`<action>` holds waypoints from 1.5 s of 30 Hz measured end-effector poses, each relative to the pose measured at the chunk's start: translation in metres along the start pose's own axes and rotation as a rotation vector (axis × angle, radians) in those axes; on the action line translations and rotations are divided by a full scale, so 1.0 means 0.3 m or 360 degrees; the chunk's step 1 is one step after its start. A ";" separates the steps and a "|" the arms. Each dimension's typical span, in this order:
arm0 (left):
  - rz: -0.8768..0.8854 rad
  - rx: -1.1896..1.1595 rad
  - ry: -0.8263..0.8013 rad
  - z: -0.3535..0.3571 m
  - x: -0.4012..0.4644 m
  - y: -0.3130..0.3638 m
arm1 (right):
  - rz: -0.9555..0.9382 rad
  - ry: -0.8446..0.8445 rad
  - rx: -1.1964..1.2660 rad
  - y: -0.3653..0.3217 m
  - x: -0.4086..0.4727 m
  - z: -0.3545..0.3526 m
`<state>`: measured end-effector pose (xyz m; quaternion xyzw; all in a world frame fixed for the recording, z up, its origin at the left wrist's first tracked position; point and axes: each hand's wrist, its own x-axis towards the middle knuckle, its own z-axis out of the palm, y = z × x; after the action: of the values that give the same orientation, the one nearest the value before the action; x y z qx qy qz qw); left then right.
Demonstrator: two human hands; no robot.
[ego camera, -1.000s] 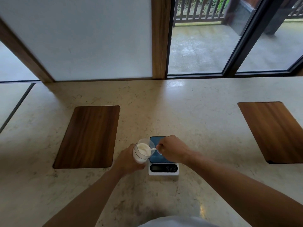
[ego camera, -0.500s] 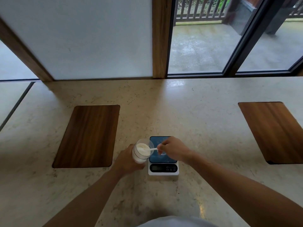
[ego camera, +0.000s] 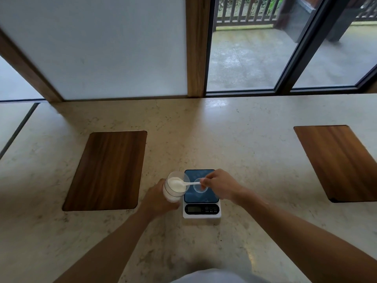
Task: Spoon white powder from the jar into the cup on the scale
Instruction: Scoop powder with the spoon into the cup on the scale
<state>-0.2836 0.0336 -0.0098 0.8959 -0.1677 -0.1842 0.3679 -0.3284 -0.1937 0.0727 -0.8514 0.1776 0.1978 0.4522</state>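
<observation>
My left hand [ego camera: 158,198] is wrapped around the lower part of the jar [ego camera: 173,187], holding it tilted with its open mouth toward my right hand [ego camera: 219,185]. That hand's fingers are pinched on the handle of the white spoon [ego camera: 188,183], whose bowl reaches back across into the jar's mouth and sits on the white powder [ego camera: 177,184] (heaped up near the rim). Directly under my right fingers stands the small clear cup [ego camera: 199,187], on the blue platform of the scale [ego camera: 201,198], which lies just beside the jar. Its display faces me; I cannot read it.
</observation>
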 end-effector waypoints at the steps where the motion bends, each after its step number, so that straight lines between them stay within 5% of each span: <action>1: -0.0005 0.0002 -0.0002 0.002 -0.002 0.000 | 0.0005 -0.0007 0.0024 0.003 -0.004 -0.002; 18: -0.0112 -0.0022 0.0037 0.007 -0.013 0.003 | 0.0038 0.0022 0.0338 0.056 -0.046 -0.104; 45: -0.0199 -0.0005 0.0107 -0.007 -0.034 -0.042 | 0.0394 0.0121 0.0252 0.262 0.025 -0.048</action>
<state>-0.2895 0.0476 -0.0153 0.9097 -0.0986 -0.1770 0.3624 -0.3571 -0.2481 0.0214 -0.7915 0.3132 0.2051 0.4831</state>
